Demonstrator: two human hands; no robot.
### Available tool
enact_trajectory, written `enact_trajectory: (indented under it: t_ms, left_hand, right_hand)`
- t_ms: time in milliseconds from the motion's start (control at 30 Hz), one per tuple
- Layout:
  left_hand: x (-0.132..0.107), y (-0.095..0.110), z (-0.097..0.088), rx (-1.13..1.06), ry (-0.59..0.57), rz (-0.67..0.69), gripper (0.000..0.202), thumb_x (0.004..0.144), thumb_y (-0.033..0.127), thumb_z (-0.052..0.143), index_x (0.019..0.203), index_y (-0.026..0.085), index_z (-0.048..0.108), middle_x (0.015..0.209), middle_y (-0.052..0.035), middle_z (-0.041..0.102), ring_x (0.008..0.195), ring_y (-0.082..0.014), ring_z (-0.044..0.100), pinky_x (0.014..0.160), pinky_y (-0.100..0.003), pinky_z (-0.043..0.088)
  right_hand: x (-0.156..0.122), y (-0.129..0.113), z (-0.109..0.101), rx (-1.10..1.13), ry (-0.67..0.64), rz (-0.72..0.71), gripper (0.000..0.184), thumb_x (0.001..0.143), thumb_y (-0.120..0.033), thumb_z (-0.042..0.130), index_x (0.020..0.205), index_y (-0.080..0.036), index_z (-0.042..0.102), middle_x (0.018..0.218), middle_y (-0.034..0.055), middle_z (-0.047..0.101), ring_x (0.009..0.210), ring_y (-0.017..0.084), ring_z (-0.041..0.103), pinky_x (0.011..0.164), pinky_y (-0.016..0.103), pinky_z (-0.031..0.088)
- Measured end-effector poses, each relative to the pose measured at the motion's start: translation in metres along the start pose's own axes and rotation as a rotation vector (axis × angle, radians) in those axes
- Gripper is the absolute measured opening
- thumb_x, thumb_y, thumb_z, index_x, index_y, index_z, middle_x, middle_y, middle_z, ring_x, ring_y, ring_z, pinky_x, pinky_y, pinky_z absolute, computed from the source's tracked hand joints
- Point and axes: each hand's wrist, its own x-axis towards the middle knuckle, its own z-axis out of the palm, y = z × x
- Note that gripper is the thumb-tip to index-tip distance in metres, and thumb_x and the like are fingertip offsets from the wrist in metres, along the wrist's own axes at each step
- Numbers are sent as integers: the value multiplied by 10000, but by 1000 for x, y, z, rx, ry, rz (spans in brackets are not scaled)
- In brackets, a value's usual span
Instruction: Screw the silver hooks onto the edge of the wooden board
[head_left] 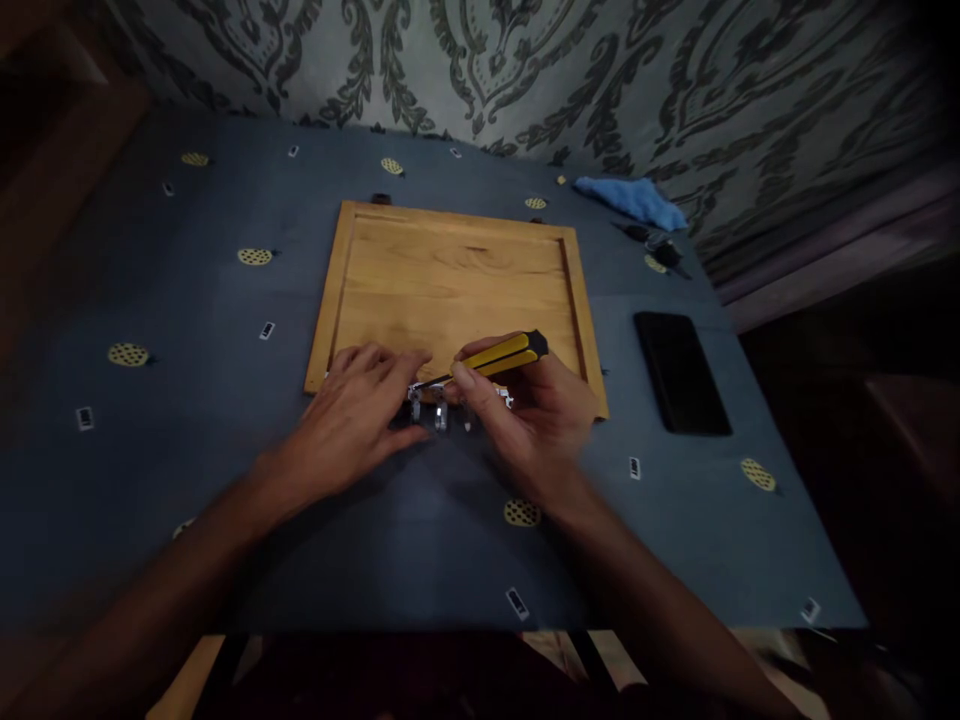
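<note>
A wooden panel [450, 285] with a raised frame lies flat on a blue-grey table cover [187, 400]. My right hand [536, 420] is closed round a yellow and black screwdriver [504, 355], whose tip points left toward small shiny metal fittings [439, 408] at the panel's near edge. My left hand [352, 415] rests palm down beside them, fingers bent over the panel's near edge and touching the metal parts. What lies under the fingers is hidden.
A black phone [681, 372] lies to the right of the panel. A blue cloth [634, 200] and some dark small tools [660, 248] sit at the back right. Patterned wallpaper rises behind the table. The table's near edge runs below my forearms.
</note>
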Motion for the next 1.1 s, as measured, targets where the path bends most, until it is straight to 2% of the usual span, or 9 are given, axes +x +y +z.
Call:
enact_trajectory:
  t_ms: [167,400,567,767,1100]
  left_hand:
    - [0,1,0,3,-5,-7,607,834,317,796,1338,202,480,1142,-78,692,1141,-302,590,970,-440,455]
    - [-1,-1,3,-2,20,17,578,844,345,783,1324,209,491,1125,-70,698,1129,-302,597,965,-442,456]
    - [-1,-1,2,4,15,12,583,838,333,793,1317,198,490,1115,-72,701,1128,-301,596,966,-440,459]
    - [-1,-1,1,-10,7,10,564,855,318,771,1328,216,480,1112,-68,698,1115,-294,596,965,-439,456]
    - [-1,0,2,-1,14,24,596,831,308,802,1322,176,491,1111,-83,706,1107,-302,595,947,-435,455]
  right_hand:
    - [1,2,1,-14,-28,-62,133,922,-347,674,904,-225,627,810,-9,644,703,137,660,637,300,568]
    - [7,-6,1,-147,-22,-145,209,899,-349,702,773,-219,597,712,-29,623,648,120,628,618,272,531]
    - [4,-3,2,-77,1,-140,174,900,-329,703,801,-220,610,735,-24,624,671,125,635,615,280,537]
    - [-3,0,-1,-36,61,-62,142,901,-352,696,868,-231,629,780,-7,641,682,142,637,619,312,578]
    - [-5,4,2,-36,17,-69,146,912,-360,685,888,-228,630,771,-10,649,668,135,649,617,291,574]
